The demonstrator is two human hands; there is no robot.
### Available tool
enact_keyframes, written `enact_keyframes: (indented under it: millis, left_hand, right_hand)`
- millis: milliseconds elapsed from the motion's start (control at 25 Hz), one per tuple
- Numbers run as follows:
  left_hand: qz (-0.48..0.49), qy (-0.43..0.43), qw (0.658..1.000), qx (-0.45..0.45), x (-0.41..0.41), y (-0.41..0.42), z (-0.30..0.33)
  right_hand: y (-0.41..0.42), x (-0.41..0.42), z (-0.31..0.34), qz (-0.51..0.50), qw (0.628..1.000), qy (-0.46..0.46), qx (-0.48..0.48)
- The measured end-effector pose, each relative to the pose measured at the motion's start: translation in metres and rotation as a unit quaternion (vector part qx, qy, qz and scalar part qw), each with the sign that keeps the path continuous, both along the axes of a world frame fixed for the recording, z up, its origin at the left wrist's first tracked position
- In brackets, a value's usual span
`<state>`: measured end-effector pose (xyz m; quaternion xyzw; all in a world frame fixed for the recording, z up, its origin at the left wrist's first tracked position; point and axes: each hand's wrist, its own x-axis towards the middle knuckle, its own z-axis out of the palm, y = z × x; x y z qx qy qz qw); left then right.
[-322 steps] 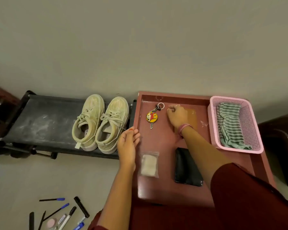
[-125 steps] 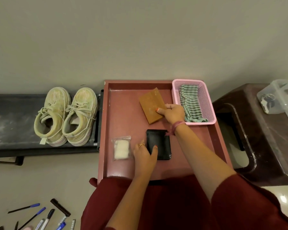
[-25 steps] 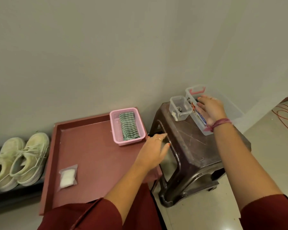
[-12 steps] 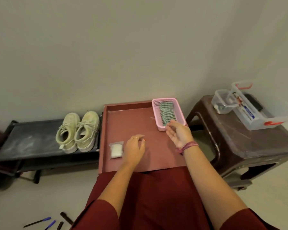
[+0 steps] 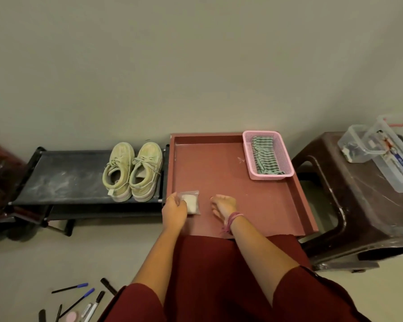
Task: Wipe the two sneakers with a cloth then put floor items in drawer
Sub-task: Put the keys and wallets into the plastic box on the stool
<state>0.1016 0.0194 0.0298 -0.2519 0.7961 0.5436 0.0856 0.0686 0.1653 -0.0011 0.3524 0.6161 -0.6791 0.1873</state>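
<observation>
A plain, matte grey-green wall fills the upper half of the view above a pale, smooth floor. At far left a low black rack (image 5: 63,175), its flat shelf dusted with whitish smears, carries the two sneakers (image 5: 132,171): pale, yellowed canvas with laces, side by side and touching, toes toward the wall, at the shelf's right end. On the floor below, near the bottom left corner, lies a loose scatter of pens (image 5: 79,300), slim black barrels with blue or black caps, and a small round pink object beside them.

Just right of the rack sits the drawer (image 5: 265,205), a shallow reddish-brown tray with a low raised rim. The left hand (image 5: 174,211) rests on its near left part, fingers curled onto the edge of a small clear plastic pouch (image 5: 192,202) with a white pad inside; whether they actually pinch it cannot be told. The right hand (image 5: 223,205), a pink band at the wrist, rests nearby on the drawer floor with fingers loosely curled, holding nothing. In the far right corner stands a pink perforated plastic basket (image 5: 284,156) holding the cloth (image 5: 264,154), crumpled, green-and-white striped.

Further right stands a glossy dark brown plastic stool (image 5: 363,205) topped by two clear lidded plastic boxes (image 5: 382,159).
</observation>
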Motion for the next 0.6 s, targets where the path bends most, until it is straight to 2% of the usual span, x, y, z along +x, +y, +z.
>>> enact_keyframes:
  millis: [120,200,360,440,600]
  left_hand:
    - [0.012,-0.021,0.999,0.034,-0.005,-0.011,-0.012]
    - [0.027,-0.022,0.998,0.049,-0.007,-0.016,-0.018]
    - [0.055,-0.009,0.996,0.067,-0.007,-0.024,-0.028]
    - [0.068,0.000,0.995,0.079,-0.006,-0.027,-0.032]
    - [0.083,0.003,0.991,0.108,-0.004,-0.031,-0.035]
  right_hand:
    - [-0.019,-0.007,-0.028,0.100,0.993,-0.010,0.061]
    - [-0.029,-0.012,-0.042,0.167,0.976,-0.015,0.139]
    - [-0.047,-0.020,-0.039,0.196,0.954,0.006,0.228]
    - [-0.050,-0.021,-0.043,0.191,0.955,0.011,0.227]
    - [-0.047,-0.016,-0.038,0.142,0.982,-0.023,0.126]
